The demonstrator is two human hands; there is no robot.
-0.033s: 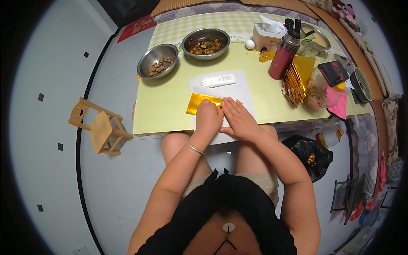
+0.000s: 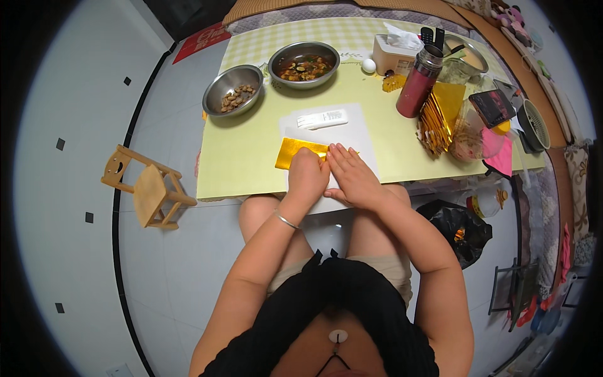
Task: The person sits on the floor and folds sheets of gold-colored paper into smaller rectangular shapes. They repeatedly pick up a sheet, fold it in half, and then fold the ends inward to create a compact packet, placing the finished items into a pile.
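The left hand (image 2: pixel 308 168) is curled up on a shiny gold, flat paper sheet (image 2: pixel 288 152). I cannot tell if its fingers pinch the sheet. The right hand (image 2: pixel 353 174) is flat, with its fingers out straight, right beside the left hand. Its fingertips are by the right end of the gold sheet, which sticks out to the left of the curled hand. Under both hands is a big white paper sheet (image 2: pixel 359 133). Just past the hands, a long, white, flat packet (image 2: pixel 322 119) lies on it. Farther off, to the left of the hands, is a round silver metal bowl (image 2: pixel 215 94) with small brown nuts (image 2: pixel 239 98). Well to the right of the hands stands a tall dark red bottle (image 2: pixel 416 91), near a pile of gold papers (image 2: pixel 438 120).
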